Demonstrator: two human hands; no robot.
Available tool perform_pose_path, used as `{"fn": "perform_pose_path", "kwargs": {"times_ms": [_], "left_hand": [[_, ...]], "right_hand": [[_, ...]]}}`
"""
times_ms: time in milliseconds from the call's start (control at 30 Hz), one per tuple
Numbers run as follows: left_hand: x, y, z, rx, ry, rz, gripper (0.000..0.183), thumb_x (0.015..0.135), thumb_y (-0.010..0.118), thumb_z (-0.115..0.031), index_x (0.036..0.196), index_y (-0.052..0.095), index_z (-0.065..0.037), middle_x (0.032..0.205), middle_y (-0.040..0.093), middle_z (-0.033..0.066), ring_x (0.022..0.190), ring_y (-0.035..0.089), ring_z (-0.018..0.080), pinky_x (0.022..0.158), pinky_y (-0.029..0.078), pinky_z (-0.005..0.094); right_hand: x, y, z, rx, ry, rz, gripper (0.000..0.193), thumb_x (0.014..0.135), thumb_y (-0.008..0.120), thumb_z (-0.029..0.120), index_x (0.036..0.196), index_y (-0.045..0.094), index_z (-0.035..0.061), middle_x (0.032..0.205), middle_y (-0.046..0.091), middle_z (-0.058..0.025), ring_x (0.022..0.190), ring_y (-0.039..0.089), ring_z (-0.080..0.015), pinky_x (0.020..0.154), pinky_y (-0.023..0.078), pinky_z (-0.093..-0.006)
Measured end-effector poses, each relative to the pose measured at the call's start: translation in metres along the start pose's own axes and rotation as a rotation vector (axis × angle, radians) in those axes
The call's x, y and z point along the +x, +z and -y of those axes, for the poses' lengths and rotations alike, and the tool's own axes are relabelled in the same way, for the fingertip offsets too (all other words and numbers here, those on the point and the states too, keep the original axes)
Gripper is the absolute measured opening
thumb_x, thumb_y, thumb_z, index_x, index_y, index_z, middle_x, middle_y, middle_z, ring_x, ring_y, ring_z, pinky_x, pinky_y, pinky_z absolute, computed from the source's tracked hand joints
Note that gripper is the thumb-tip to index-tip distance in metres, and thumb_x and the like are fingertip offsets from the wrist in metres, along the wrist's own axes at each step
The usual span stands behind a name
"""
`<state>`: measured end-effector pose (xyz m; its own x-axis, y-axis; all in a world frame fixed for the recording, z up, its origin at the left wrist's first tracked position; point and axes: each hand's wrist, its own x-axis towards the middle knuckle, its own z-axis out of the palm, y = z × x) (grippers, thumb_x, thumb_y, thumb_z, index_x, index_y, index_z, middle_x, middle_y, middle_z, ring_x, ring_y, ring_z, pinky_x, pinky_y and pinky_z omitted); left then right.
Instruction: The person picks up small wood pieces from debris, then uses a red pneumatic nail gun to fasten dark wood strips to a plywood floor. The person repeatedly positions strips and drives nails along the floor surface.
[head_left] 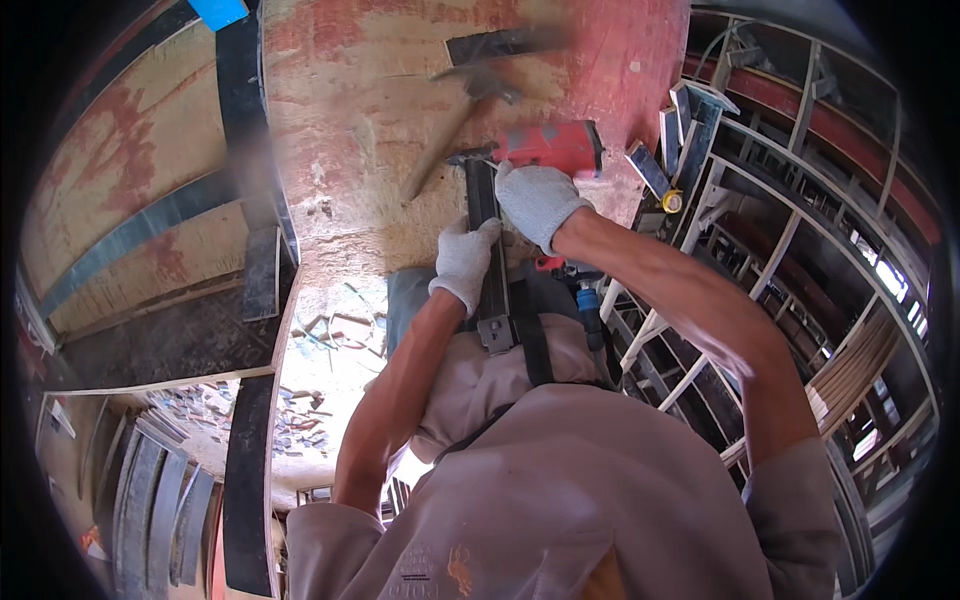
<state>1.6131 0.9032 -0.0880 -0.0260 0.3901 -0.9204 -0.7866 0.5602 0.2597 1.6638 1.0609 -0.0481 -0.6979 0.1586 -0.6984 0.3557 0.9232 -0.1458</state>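
Observation:
Above the work surface is a red nail gun [562, 148] lying on its side, its nose pointing left. My right hand [538, 205], in a grey knitted glove, is closed around it just below the red body. A long dark magazine [481, 190] runs from the nose back toward my waist. My left hand [464, 262], gloved too, wraps around that magazine; some of its fingers are hidden behind it. Left of the nose, a hammer [440, 143] with a wooden handle rests on the worn wooden board [350, 130]. Beyond its head is a short dark strip [495, 45], partly blurred.
A curved wooden frame [150, 225] with dark edge strips stands at my left. Stacked curved pieces [160, 500] lie below it. At right are a rack of pale frames [770, 270], small wood offcuts [680, 140] and a yellow tape roll [672, 201]. A blue hose coupling [588, 300] hangs near my waist.

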Motion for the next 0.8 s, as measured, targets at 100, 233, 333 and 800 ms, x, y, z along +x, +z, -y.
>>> {"fn": "perform_pose_path", "kwargs": {"times_ms": [100,233,333,800], "left_hand": [[0.002,0.003,0.001,0.030,0.029,-0.057,0.025,0.092,0.064,-0.015,0.110,0.065,0.002,0.086,0.071,0.0118,0.069,0.070,0.0219,0.060,0.058,0.0348],[-0.002,0.004,0.004,-0.004,0.000,-0.073,0.026,0.088,0.067,-0.018,0.104,0.069,0.003,0.081,0.071,0.0104,0.067,0.067,0.0180,0.061,0.055,0.0339],[-0.002,0.002,-0.001,0.088,0.066,-0.048,0.021,0.096,0.063,-0.012,0.111,0.062,0.003,0.088,0.071,0.0135,0.065,0.071,0.0236,0.055,0.061,0.0352],[-0.017,0.014,-0.018,0.018,0.023,-0.070,0.023,0.092,0.065,-0.012,0.108,0.063,0.004,0.082,0.072,0.0139,0.063,0.071,0.0231,0.055,0.060,0.0349]], "right_hand": [[-0.003,0.007,-0.001,0.015,0.041,-0.021,0.029,0.089,0.057,0.009,0.112,0.058,-0.0096,0.078,0.071,-0.0238,0.072,0.074,-0.0365,0.058,0.059,-0.0467],[-0.004,0.001,0.002,-0.001,0.027,-0.016,0.036,0.087,0.061,0.009,0.115,0.062,-0.0134,0.085,0.074,-0.0218,0.076,0.076,-0.0335,0.061,0.060,-0.0445],[0.005,0.006,-0.010,-0.004,-0.003,-0.024,0.031,0.089,0.059,0.010,0.114,0.062,-0.0087,0.081,0.073,-0.0193,0.073,0.075,-0.0337,0.059,0.059,-0.0458],[0.009,-0.017,-0.030,-0.326,-0.122,-0.130,0.025,0.091,0.058,0.014,0.111,0.063,0.0011,0.079,0.071,-0.0147,0.070,0.073,-0.0304,0.056,0.057,-0.0444]]}}
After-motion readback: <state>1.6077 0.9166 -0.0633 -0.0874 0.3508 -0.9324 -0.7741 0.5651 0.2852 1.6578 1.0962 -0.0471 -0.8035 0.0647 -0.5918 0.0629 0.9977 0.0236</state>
